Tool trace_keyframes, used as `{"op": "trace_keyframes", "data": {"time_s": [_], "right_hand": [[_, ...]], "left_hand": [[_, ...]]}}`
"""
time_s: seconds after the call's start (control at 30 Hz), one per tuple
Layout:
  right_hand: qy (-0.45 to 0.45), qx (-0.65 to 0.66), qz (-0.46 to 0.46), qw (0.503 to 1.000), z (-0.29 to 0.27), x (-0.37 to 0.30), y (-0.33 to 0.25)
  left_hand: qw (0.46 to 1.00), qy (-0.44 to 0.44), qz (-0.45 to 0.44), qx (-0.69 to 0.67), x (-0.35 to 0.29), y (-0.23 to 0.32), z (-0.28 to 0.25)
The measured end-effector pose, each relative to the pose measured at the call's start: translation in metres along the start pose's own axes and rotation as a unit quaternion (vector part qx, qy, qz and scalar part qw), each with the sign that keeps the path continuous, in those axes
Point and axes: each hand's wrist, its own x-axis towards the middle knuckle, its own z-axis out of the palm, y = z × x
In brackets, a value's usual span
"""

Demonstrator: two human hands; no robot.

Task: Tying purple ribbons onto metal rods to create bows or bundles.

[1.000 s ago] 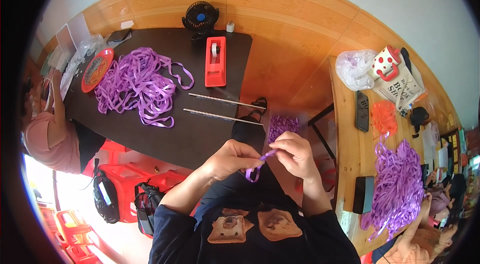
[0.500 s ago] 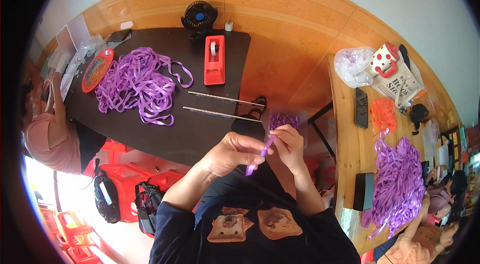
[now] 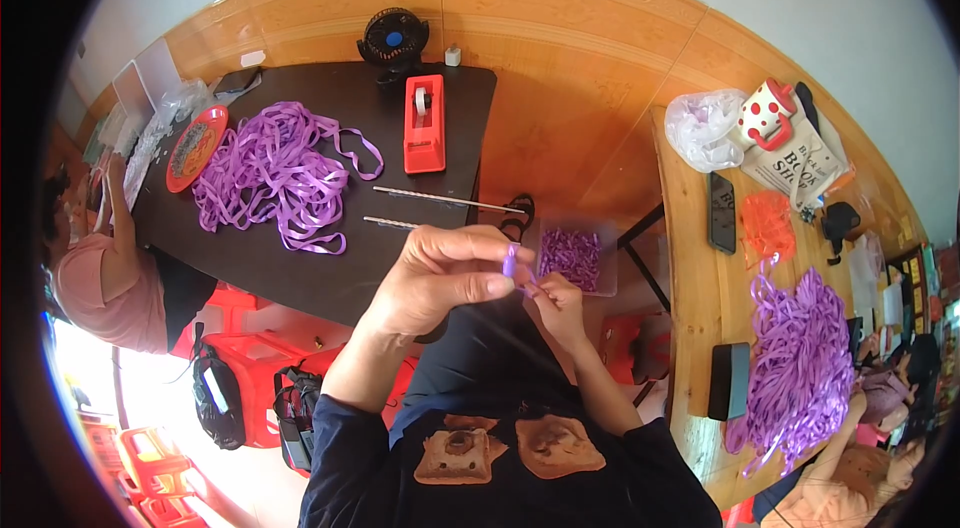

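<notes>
Head view: at frame centre, the left hand (image 3: 428, 278) pinches the ribbon (image 3: 510, 261) upright; the right hand (image 3: 562, 314) grips its lower part, probably for steadiness.

On the black table (image 3: 300, 278), a small black fan (image 3: 394, 40) is standing near the wall, and a red tape dispenser (image 3: 424, 143) is sitting just in front of it. A red plate (image 3: 215, 114) is resting toward the left end, near a person in a pink top (image 3: 110, 288). On the wooden table (image 3: 690, 328), a dark phone (image 3: 721, 213) is lying near a plastic bag (image 3: 705, 133) — a red-spotted mug (image 3: 766, 116) is sitting close by. Two dark backpacks (image 3: 217, 398) are hanging or leaning — unclear which — by red seats (image 3: 235, 343).
</notes>
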Motion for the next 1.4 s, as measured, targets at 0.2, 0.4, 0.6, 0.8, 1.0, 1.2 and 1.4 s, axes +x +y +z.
{"op": "trace_keyframes", "data": {"time_s": [0.2,0.4,0.6,0.8,1.0,1.2,1.4], "right_hand": [[-0.016,0.039,0.055,0.998,0.008,-0.026,0.011],[-0.039,0.023,0.112,0.993,0.007,-0.048,0.018],[-0.062,0.142,0.19,0.97,-0.011,-0.035,0.026],[-0.064,0.171,-0.012,0.983,-0.03,0.029,-0.076],[-0.16,0.193,-0.066,0.966,-0.027,0.048,-0.098],[-0.126,0.135,-0.087,0.979,-0.021,0.05,-0.093],[0.031,-0.114,-0.26,0.958,-0.018,0.069,-0.085]], "left_hand": [[0.998,0.035,0.011,-0.041,0.014,-0.018,-0.017],[0.997,0.05,-0.043,-0.026,0.017,-0.032,-0.025],[0.995,0.041,-0.079,-0.042,0.01,-0.046,-0.016],[0.99,0.034,-0.136,-0.035,-0.005,-0.073,-0.014],[0.988,0.057,-0.143,-0.026,-0.012,-0.077,-0.015],[0.982,0.053,-0.176,-0.043,-0.02,-0.086,-0.024],[0.967,0.116,-0.202,-0.104,-0.029,-0.136,-0.018]]}}
